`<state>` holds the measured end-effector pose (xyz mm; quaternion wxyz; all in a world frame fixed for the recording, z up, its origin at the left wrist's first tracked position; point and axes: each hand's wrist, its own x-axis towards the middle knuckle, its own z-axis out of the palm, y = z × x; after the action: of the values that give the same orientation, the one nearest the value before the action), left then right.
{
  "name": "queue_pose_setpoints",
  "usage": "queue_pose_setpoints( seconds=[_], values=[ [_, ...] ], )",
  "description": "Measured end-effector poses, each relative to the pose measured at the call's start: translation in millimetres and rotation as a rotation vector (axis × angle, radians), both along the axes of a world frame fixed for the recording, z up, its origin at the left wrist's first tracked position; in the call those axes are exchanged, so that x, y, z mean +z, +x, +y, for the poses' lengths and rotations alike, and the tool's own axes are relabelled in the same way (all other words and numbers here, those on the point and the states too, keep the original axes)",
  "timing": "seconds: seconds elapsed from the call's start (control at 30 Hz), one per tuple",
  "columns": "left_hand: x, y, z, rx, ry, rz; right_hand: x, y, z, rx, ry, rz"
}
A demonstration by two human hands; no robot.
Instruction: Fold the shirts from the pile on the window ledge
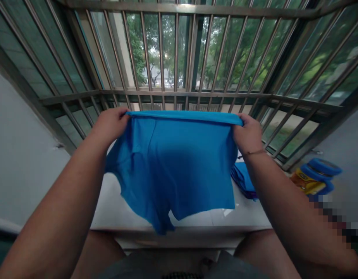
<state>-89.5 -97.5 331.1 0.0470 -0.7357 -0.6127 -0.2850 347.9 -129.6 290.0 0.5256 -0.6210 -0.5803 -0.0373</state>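
A: Head view. Where is the garment?

B: The bright blue, soft cloth shorts (pixel 193 166) hang between both hands, in front of the body and above the glossy white ledge (pixel 106 213). Their lowest leg tip overlaps the ledge's front edge in view; contact cannot be told.

A: Axis and nearer hand?

B: The long axis is the straight blue waistband (pixel 181 115), running left to right, roughly parallel to that front edge. Neither hand is clearly nearer; each sits at one end.

A: State of the hands?

B: The left hand (pixel 112 123) pinches the left end, fingers curled in. The right hand (pixel 249 131) grips the right end likewise. Both arms reach forward, the waistband taut between them.

A: Adjacent items?

B: A folded dark-and-bright-blue cloth bundle (pixel 245 179) lies toward the ledge's right end, partly hidden by the right forearm.
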Motion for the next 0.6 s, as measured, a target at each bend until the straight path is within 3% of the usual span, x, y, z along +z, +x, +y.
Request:
queue_pose_setpoints(
  seconds=[0.07, 0.13, 0.23, 0.33, 0.4, 0.47, 0.53, 0.6],
  values=[
    [2.0, 7.7, -6.9, -0.045, 0.176, -0.046, 0.3, -2.9, -3.5, -0.022, 0.166, 0.07],
    [-7.0, 5.9, -28.0, -0.071, 0.303, -0.098, -9.6, -5.9, -25.2, -0.042, 0.39, 0.119],
    [-49.8, -12.3, -67.1, -0.083, 0.389, -0.179, -54.4, -9.0, -72.6, -0.096, 0.573, 0.13],
    [-124.0, -29.1, -93.1, -0.298, 0.141, -0.186, -131.5, -14.1, -109.1, -0.067, 0.308, 0.143],
    [-178.9, -23.7, -103.2, -0.261, -0.101, -0.211, -187.2, -23.2, -123.5, 0.053, -0.002, 0.204],
    [-226.4, 0.8, -113.9, -0.239, -0.255, -0.319, -233.2, -40.3, -135.4, 0.161, -0.263, 0.328],
    [-259.4, 40.8, -127.9, -0.278, -0.269, -0.501, -261.5, -64.7, -149.0, 0.282, -0.422, 0.459],
    [-276.6, 86.2, -142.6, -0.201, -0.211, -0.665, -269.4, -91.6, -164.7, 0.446, -0.518, 0.557]
  ],
)
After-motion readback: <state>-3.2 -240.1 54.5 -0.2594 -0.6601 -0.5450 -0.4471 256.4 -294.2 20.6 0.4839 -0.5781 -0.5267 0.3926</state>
